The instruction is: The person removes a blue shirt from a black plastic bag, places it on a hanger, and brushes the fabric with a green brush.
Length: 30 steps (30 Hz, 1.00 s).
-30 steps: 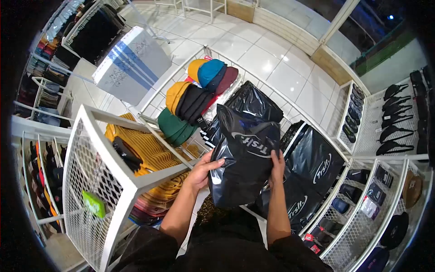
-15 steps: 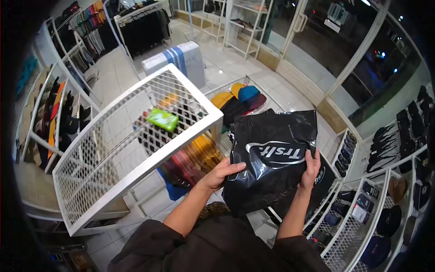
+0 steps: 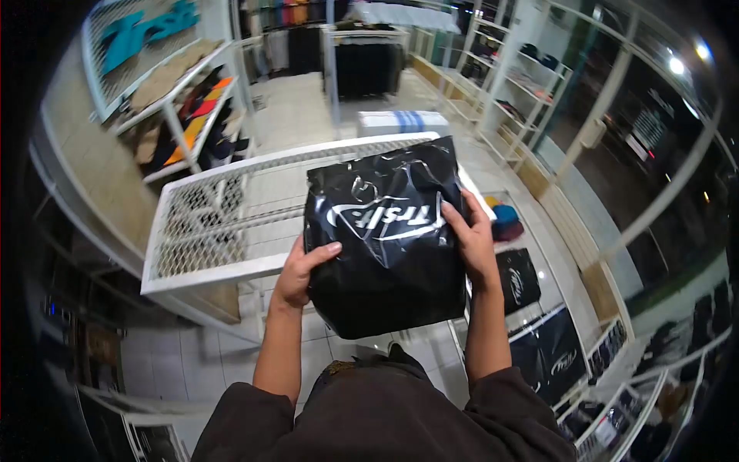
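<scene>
1. You have lifted the black plastic bag (image 3: pixel 389 246) since a moment ago: it was low over the bins of packed bags, and now you hold it up in front of your chest, over the near right corner of the white mesh rack top (image 3: pixel 223 223).
2. Your view has swung up with it. The coloured caps (image 3: pixel 504 222) that sat just behind the bag now show only as a small patch past its right edge, and the shop aisle and the glass front fill the far side.
3. The bag's printed white logo still faces you, upside down, but the bag now hangs flatter and squarer than before.
4. Your left hand (image 3: pixel 299 271) clamps the bag's left edge, thumb on the front, fingers tucked behind.
5. Your right hand (image 3: pixel 471 240) clamps the right edge higher up, fingers spread on the front near the logo.
6. Both forearms rise from your dark sleeves, well apart, with the bag stretched between them.
7. More black packed bags (image 3: pixel 539 339) lie in the bins low on your right.
</scene>
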Available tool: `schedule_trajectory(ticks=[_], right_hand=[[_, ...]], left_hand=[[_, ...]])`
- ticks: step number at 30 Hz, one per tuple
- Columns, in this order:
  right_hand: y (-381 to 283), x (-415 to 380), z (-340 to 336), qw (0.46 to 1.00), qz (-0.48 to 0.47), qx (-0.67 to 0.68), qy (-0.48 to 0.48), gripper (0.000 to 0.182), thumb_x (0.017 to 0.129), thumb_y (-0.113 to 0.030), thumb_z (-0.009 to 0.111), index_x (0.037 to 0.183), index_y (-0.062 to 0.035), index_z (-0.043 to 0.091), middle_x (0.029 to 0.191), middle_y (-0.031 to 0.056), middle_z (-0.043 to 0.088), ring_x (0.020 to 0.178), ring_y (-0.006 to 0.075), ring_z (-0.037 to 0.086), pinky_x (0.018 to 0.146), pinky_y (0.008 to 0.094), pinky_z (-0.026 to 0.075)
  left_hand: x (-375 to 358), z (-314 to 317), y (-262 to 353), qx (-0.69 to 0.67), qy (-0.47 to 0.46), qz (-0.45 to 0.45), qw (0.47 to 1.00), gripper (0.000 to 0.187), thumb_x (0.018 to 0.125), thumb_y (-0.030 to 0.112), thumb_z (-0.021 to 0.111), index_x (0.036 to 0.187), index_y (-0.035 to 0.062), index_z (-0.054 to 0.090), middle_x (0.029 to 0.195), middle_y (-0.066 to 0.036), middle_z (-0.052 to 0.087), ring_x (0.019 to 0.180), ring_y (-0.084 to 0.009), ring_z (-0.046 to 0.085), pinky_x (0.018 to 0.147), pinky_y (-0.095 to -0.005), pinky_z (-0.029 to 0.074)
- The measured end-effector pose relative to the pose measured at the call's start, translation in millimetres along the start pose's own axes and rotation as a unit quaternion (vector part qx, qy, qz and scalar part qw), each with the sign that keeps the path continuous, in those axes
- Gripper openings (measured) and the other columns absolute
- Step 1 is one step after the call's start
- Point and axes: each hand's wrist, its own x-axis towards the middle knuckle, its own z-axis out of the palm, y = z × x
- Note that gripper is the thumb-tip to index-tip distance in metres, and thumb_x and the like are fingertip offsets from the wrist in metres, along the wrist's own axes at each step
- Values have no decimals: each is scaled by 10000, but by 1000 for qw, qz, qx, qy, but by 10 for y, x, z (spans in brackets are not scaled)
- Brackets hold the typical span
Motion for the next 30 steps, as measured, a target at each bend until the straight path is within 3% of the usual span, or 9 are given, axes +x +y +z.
schedule_trajectory(ticks=[4,9,15,17,18,20,22,26,30], right_hand=[[334,569,782,983,7,-77,-168,634,928,-201,755,1445,55,494,1285,118,648,1140,165,608,1008,287,467],[709,1266,1822,945,36,-110,-305,593,858,-145,708,1399,40,547,1152,136,698,991,181,651,888,302,522],[816,1963,3256,918,-153,-184,-316,601,829,-199,732,1392,-55,578,1261,242,675,1152,403,652,1024,415,490],[862,1923,3453,900,-171,-245,-316,616,827,-234,738,1394,-56,577,1275,248,665,1173,404,642,1035,421,483],[878,1907,3523,880,-189,-317,-299,633,825,-269,743,1397,-57,575,1290,254,654,1195,405,632,1046,428,477],[989,1710,3404,899,-150,-207,-356,663,831,-371,759,1385,-49,589,1285,249,659,1201,392,636,1031,428,490],[1012,1419,3172,894,-95,-185,-397,582,856,-297,769,1346,-23,616,1250,243,685,1164,372,669,1017,420,508],[1294,842,2725,886,-84,-257,-376,469,858,-251,771,1256,-27,664,1122,232,695,1026,390,684,917,448,541],[1295,344,2415,876,-126,-326,-332,514,837,-329,807,1221,-15,673,971,205,668,886,372,678,792,451,544]], left_hand=[[-227,-700,281,-10,112,69,991,406,905,28,689,1293,12,570,1083,-97,707,927,-191,716,821,-317,590],[-367,-1209,515,11,208,167,964,509,898,30,688,1383,18,536,1222,-111,676,1085,-212,674,975,-346,533],[-128,-1693,687,10,343,285,895,492,910,49,715,1373,51,548,1228,-75,679,1111,-203,655,1000,-350,512],[-52,-1928,569,32,399,278,873,472,901,51,727,1339,21,552,1246,-98,668,1115,-210,645,992,-351,502],[-43,-2042,499,43,434,257,862,475,899,50,729,1335,10,545,1260,-110,660,1126,-215,638,993,-354,498],[-57,-2230,269,28,441,284,851,643,913,58,717,1466,-26,401,1318,-150,624,1182,-245,610,1000,-393,499],[-140,-1739,359,-2,509,252,823,771,934,77,706,1562,-30,272,1295,-143,637,1135,-221,633,968,-391,513],[-294,-1647,400,70,487,190,849,785,949,115,710,1586,-19,271,1266,-127,652,1081,-174,651,928,-348,523],[-358,-1782,230,205,505,100,832,588,969,165,708,1492,7,490,1212,-96,668,1037,-119,647,872,-282,521]])
